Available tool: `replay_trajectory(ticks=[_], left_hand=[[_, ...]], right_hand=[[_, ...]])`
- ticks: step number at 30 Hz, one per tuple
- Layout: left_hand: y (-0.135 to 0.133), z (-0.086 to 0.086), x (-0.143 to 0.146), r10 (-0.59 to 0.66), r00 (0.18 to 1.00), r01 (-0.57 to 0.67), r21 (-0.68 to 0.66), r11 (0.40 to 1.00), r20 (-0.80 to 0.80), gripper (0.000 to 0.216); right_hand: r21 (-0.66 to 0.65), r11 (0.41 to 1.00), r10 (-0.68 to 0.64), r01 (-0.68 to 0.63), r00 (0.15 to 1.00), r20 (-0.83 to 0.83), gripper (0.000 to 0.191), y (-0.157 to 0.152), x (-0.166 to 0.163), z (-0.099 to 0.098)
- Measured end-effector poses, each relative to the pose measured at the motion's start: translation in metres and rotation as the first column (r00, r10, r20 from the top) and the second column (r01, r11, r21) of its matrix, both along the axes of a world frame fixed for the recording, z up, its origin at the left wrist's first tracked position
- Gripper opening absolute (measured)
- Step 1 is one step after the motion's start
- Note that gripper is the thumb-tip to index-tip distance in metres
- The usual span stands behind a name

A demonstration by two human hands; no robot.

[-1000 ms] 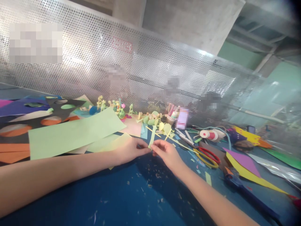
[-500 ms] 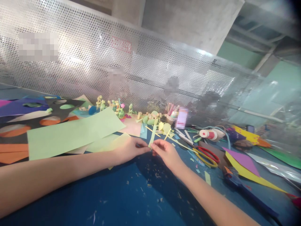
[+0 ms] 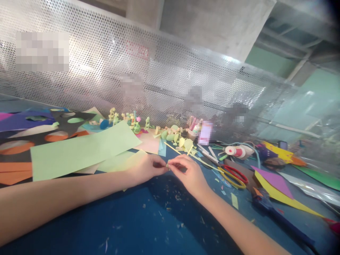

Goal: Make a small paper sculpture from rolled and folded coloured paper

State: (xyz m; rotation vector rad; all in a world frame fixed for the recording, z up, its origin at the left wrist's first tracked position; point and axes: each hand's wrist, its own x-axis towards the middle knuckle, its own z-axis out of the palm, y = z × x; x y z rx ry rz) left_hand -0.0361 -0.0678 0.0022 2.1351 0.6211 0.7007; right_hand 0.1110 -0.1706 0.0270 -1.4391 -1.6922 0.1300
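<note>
My left hand [image 3: 145,168] and my right hand [image 3: 189,173] meet over the middle of the blue table, fingertips almost touching. Pinched between them is a small piece of light green paper strip [image 3: 168,164], mostly hidden by the fingers. Both hands are closed on it, thumb against forefinger. Just beyond my right hand lie yellow and green paper discs [image 3: 188,144] and thin paper strips [image 3: 172,148]. A large light green paper sheet [image 3: 82,152] rests behind my left forearm.
To the right lie scissors [image 3: 235,177] with red and yellow handles, a thread spool [image 3: 235,151] and a dark blue glue gun [image 3: 281,216]. Small paper figures [image 3: 131,122] stand at the back, before a perforated metal screen [image 3: 164,81]. Paper scraps dot the table [image 3: 132,226].
The green strip stood up above my fingers before; now only a small bit shows between the fingertips. My right hand has shifted slightly up and its fingers have curled over the strip.
</note>
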Motion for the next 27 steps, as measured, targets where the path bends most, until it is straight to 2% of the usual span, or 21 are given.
replay_trajectory(ticks=[10, 16, 20, 24, 27], left_hand=[[-0.003, 0.004, 0.001, -0.069, 0.995, 0.07, -0.01, 0.998, 0.072, 0.022], [-0.005, 0.013, -0.002, -0.037, 0.994, 0.056, -0.198, 0.979, 0.102, 0.032], [-0.004, 0.014, -0.003, -0.005, 0.991, 0.039, -0.251, 0.967, 0.132, 0.036], [-0.004, 0.013, -0.002, -0.058, 0.984, 0.108, -0.307, 0.945, 0.169, 0.037], [-0.004, 0.013, -0.002, -0.069, 0.986, 0.114, -0.32, 0.941, 0.15, 0.035]], right_hand=[[-0.075, 0.997, 0.026, -0.026, 1.0, -0.006, 0.01, 0.003, 0.004, 0.0], [-0.173, 0.983, 0.012, -0.06, 0.964, -0.265, 0.017, 0.005, 0.005, 0.0], [-0.185, 0.98, -0.011, -0.073, 0.909, -0.417, 0.019, 0.006, 0.006, 0.001], [-0.177, 0.981, -0.019, -0.078, 0.871, -0.491, 0.022, 0.007, 0.006, 0.001], [-0.175, 0.981, -0.013, -0.088, 0.861, -0.508, 0.021, 0.006, 0.004, 0.0]])
